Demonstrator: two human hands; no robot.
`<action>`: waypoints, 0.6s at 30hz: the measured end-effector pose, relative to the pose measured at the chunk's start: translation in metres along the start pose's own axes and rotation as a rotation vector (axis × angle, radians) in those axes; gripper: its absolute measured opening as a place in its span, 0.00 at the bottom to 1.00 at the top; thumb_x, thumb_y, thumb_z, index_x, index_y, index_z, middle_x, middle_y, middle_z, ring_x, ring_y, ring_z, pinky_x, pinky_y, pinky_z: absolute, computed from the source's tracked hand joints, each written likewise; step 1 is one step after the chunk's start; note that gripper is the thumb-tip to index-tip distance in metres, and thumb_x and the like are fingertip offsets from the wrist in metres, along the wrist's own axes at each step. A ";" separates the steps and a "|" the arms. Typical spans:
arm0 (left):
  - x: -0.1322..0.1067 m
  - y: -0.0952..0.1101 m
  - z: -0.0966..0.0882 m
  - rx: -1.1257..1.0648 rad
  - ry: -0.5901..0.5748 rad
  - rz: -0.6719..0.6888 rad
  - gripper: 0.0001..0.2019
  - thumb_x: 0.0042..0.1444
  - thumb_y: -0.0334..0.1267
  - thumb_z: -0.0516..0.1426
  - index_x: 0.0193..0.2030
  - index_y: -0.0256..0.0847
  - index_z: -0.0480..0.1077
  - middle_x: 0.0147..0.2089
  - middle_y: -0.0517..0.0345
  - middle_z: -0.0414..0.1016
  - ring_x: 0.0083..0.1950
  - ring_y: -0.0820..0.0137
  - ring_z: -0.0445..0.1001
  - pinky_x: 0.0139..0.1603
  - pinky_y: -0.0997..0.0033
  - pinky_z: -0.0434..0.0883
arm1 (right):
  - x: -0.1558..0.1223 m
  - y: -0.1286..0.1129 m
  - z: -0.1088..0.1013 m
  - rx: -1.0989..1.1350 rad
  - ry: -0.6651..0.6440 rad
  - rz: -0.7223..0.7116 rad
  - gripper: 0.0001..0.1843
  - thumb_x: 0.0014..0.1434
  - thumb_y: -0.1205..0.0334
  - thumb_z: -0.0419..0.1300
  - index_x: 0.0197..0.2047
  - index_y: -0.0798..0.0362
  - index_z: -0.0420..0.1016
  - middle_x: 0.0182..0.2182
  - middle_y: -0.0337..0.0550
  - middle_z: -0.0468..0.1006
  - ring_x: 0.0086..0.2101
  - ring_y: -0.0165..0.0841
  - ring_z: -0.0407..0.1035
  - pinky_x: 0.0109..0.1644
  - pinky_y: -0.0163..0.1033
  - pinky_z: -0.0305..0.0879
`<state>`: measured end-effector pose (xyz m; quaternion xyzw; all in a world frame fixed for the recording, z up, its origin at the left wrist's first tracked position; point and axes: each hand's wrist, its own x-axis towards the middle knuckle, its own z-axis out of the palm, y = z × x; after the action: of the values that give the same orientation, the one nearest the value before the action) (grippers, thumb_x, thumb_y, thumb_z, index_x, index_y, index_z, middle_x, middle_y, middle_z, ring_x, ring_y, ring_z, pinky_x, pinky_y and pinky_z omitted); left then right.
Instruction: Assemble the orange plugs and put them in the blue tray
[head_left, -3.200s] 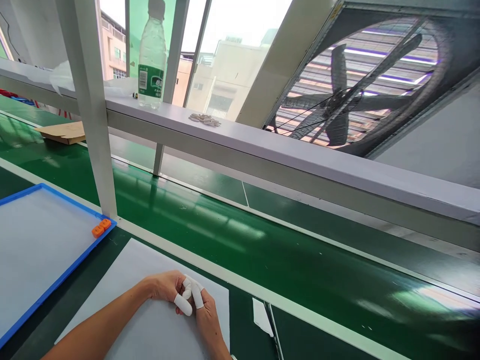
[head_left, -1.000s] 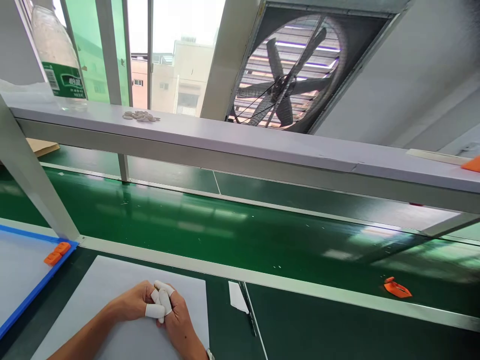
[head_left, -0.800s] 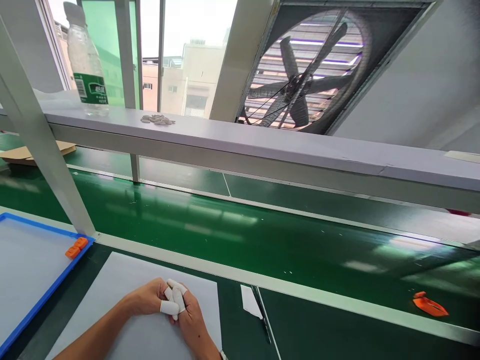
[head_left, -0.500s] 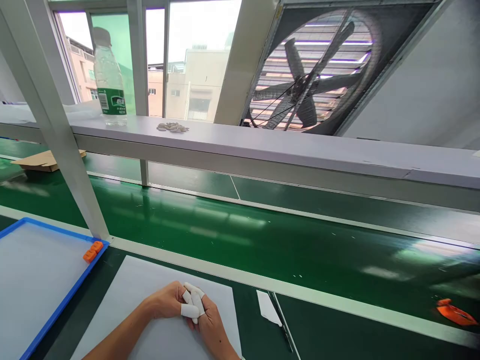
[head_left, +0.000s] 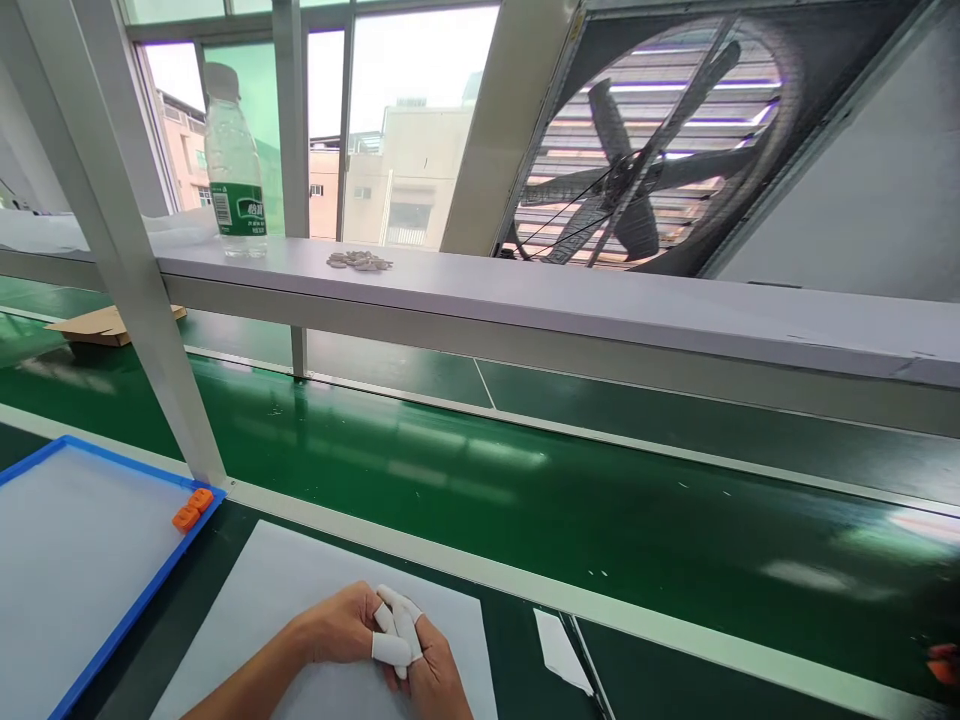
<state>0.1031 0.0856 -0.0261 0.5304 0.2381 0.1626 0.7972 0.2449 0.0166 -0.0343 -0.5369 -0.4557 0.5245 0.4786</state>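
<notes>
My left hand [head_left: 341, 628] and my right hand [head_left: 427, 672] rest together on a grey mat [head_left: 285, 590] at the bottom of the view. Their fingers are closed and folded into one another. White finger cots [head_left: 396, 630] cover several fingertips. Neither hand holds any object that I can see. Two small orange pieces [head_left: 192, 507] lie on the corner of a blue-framed tray [head_left: 127, 620] to the left of my hands.
A green conveyor belt [head_left: 487, 490] runs past beyond the mat. An orange item [head_left: 945, 662] sits on it at the far right edge. A grey shelf rail [head_left: 562, 300] carries a water bottle [head_left: 235, 165] and a pile of finger cots [head_left: 360, 261]. A white post [head_left: 120, 240] stands at left. A cardboard piece [head_left: 112, 324] lies far left.
The view has swung back to the left, so the orange item on the belt slid to the right edge. My hands have stayed clasped on the mat.
</notes>
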 end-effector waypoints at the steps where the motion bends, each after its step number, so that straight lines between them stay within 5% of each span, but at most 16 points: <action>1: 0.000 -0.001 0.000 0.002 0.000 0.003 0.09 0.46 0.40 0.69 0.29 0.35 0.82 0.30 0.53 0.82 0.32 0.64 0.80 0.40 0.64 0.77 | 0.001 0.002 -0.001 0.000 -0.030 0.015 0.29 0.58 0.41 0.56 0.55 0.50 0.78 0.31 0.47 0.81 0.29 0.41 0.72 0.34 0.43 0.70; 5: -0.003 -0.002 -0.001 0.038 0.012 0.012 0.08 0.47 0.39 0.68 0.25 0.36 0.81 0.28 0.54 0.81 0.30 0.68 0.79 0.40 0.69 0.75 | 0.004 0.009 -0.002 -0.012 -0.052 -0.012 0.28 0.56 0.43 0.59 0.54 0.50 0.79 0.24 0.43 0.77 0.28 0.41 0.71 0.32 0.43 0.69; 18: -0.004 0.008 0.005 0.069 0.019 0.039 0.10 0.48 0.41 0.68 0.26 0.35 0.82 0.25 0.54 0.79 0.30 0.68 0.77 0.38 0.70 0.75 | 0.006 0.007 -0.003 -0.064 0.047 -0.043 0.24 0.52 0.49 0.60 0.49 0.50 0.81 0.37 0.48 0.83 0.42 0.48 0.74 0.47 0.49 0.72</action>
<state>0.1023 0.0828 -0.0160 0.5604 0.2408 0.1748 0.7729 0.2475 0.0213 -0.0421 -0.5542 -0.4721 0.4866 0.4828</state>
